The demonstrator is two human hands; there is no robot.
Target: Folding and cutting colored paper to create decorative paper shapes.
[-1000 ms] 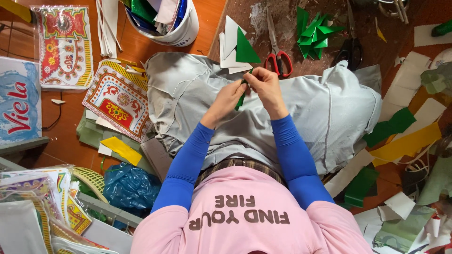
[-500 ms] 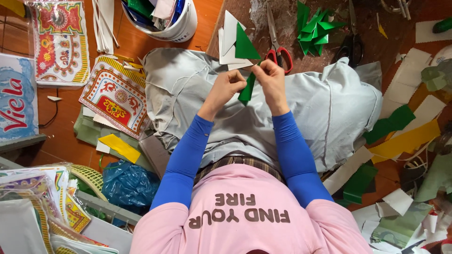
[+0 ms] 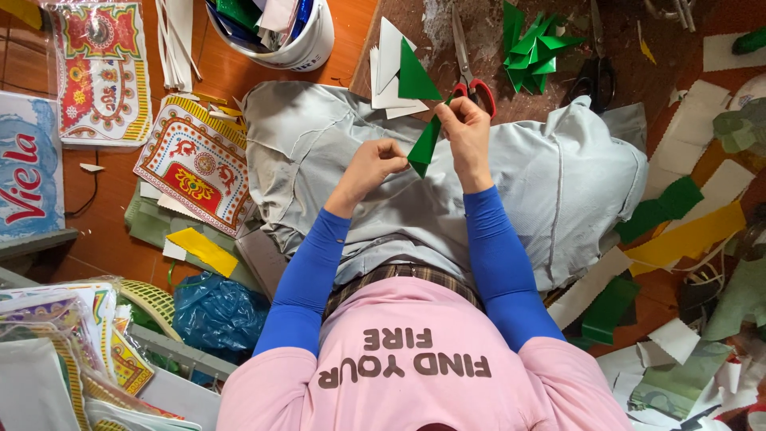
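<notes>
Between both grips, over the lap: green paper strip [image 3: 424,144], pinched by left hand [image 3: 373,164] below, right hand [image 3: 467,128] above; red-handled scissors [image 3: 471,68] just beyond.

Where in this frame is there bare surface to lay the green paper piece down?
Bare patches: the grey cloth over the lap, right of the right hand, and the brown board between the red-handled scissors and the folded green stack. The floor at right is crowded with paper scraps.
</notes>
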